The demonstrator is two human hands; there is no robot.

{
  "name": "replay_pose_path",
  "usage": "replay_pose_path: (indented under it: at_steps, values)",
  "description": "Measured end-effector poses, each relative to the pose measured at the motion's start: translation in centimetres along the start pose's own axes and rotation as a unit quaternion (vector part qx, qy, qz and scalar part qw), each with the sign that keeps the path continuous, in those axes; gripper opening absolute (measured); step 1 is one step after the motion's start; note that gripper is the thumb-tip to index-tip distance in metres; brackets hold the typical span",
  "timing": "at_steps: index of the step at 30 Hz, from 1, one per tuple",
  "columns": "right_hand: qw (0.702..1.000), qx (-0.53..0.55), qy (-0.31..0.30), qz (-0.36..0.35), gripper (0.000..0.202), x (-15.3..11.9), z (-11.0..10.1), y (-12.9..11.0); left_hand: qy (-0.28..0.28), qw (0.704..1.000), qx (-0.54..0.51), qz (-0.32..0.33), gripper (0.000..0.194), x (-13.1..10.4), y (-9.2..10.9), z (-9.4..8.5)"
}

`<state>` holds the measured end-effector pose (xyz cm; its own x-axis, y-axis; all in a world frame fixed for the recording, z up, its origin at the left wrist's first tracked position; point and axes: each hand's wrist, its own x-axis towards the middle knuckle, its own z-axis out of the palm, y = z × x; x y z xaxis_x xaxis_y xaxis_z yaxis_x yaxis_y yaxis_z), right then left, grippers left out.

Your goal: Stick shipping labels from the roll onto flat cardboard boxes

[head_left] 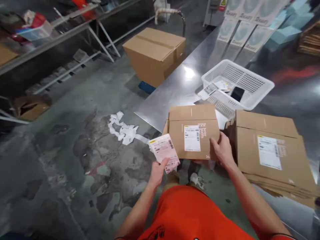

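Observation:
My left hand (158,170) pinches a stack of printed labels (163,150), pinkish white, just left of a flattened carton. My right hand (222,148) grips the right edge of that flat brown carton (177,133), its thumb on the face. The carton lies at the table's near corner and bears a white shipping label (192,138) near its middle. To the right, a pile of flat cartons (295,156) rests on the table, its top one also labelled.
A white perforated basket (268,87) with a dark object and papers stands behind the cartons on the metal table (172,83). A large closed box (152,50) sits beyond the table's left edge. White backing strip (127,133) lies crumpled on the floor.

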<state>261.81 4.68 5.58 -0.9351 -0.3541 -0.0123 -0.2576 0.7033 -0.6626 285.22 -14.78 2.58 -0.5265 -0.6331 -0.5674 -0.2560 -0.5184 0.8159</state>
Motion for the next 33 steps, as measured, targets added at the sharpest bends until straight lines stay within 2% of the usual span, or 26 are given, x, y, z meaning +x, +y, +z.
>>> replay_pose_path:
  at_steps: [1, 3, 6, 8, 9, 10, 12, 13, 14, 16, 18, 20, 21, 24, 26, 28, 30, 33]
  values:
    - [0.999, 0.026, 0.022, -0.003, 0.048, -0.3, -2.5, 0.5, -0.013, 1.0, -0.019, -0.001, 0.056, -0.7, 0.0, 0.6]
    - [0.996, 0.044, 0.071, 0.03, 0.05, -1.1, -8.4, 2.7, -0.073, 0.997, -0.021, -0.014, 0.057, -2.2, -0.1, 2.1]
    - [0.988, -0.022, 0.106, 0.108, 0.049, -2.0, -17.4, 8.2, -0.181, 0.982, 0.026, -0.058, 0.055, -4.2, -0.5, 4.4]
    - [0.981, -0.113, 0.091, 0.131, 0.051, -2.4, -21.0, 10.7, -0.218, 0.971, 0.049, -0.088, 0.055, -5.4, -0.9, 5.9]
    - [0.978, -0.154, 0.09, 0.111, 0.055, -2.6, -21.7, 10.9, -0.233, 0.965, 0.06, -0.103, 0.055, -6.0, -1.2, 6.5]
    - [0.977, -0.179, 0.088, 0.07, 0.062, -2.8, -21.4, 10.2, -0.246, 0.96, 0.071, -0.115, 0.055, -6.6, -1.4, 6.9]
    - [0.985, -0.149, 0.053, -0.061, 0.075, -3.2, -18.6, 7.0, -0.271, 0.949, 0.103, -0.123, 0.053, -7.4, -1.9, 7.5]
    - [0.989, -0.088, -0.017, -0.116, 0.075, -3.5, -16.4, 4.7, -0.281, 0.944, 0.122, -0.118, 0.051, -7.7, -2.1, 7.5]
    - [0.98, -0.015, -0.114, -0.161, 0.074, -3.8, -13.9, 2.3, -0.289, 0.94, 0.144, -0.11, 0.049, -7.8, -2.2, 7.4]
    - [0.939, 0.077, -0.27, -0.197, 0.057, -4.5, -9.1, -1.8, -0.298, 0.935, 0.173, -0.083, 0.046, -7.8, -2.0, 6.8]
    - [0.917, 0.109, -0.336, -0.184, 0.037, -5.4, -5.1, -4.2, -0.288, 0.945, 0.154, -0.032, 0.052, -7.5, -1.1, 5.9]
    - [0.913, 0.115, -0.356, -0.164, 0.039, -6.1, -2.3, -5.1, -0.254, 0.961, 0.108, 0.031, 0.068, -6.8, 0.3, 5.3]
    - [0.907, 0.12, -0.368, -0.163, 0.042, -6.3, -1.2, -5.2, -0.228, 0.968, 0.09, 0.057, 0.068, -6.3, 1.2, 5.1]
    - [0.9, 0.135, -0.374, -0.179, 0.043, -6.3, 0.9, -5.5, -0.137, 0.983, 0.088, 0.087, 0.038, -4.5, 3.2, 5.1]
    - [0.911, 0.132, -0.341, -0.188, 0.039, -5.7, 2.1, -6.0, -0.1, 0.987, 0.099, 0.082, 0.033, -2.8, 3.4, 5.0]
    - [0.915, 0.116, -0.331, -0.199, 0.037, -4.4, 3.4, -6.5, -0.097, 0.989, 0.103, 0.053, 0.037, -1.0, 2.6, 4.6]
    - [0.922, 0.099, -0.316, -0.201, 0.039, -2.3, 5.1, -6.8, -0.105, 0.99, 0.095, 0.004, 0.044, 0.6, 0.9, 3.5]
    - [0.958, 0.022, -0.209, -0.194, 0.039, 1.9, 7.5, -6.6, -0.13, 0.987, 0.07, -0.062, 0.049, 1.9, -2.5, 0.6]
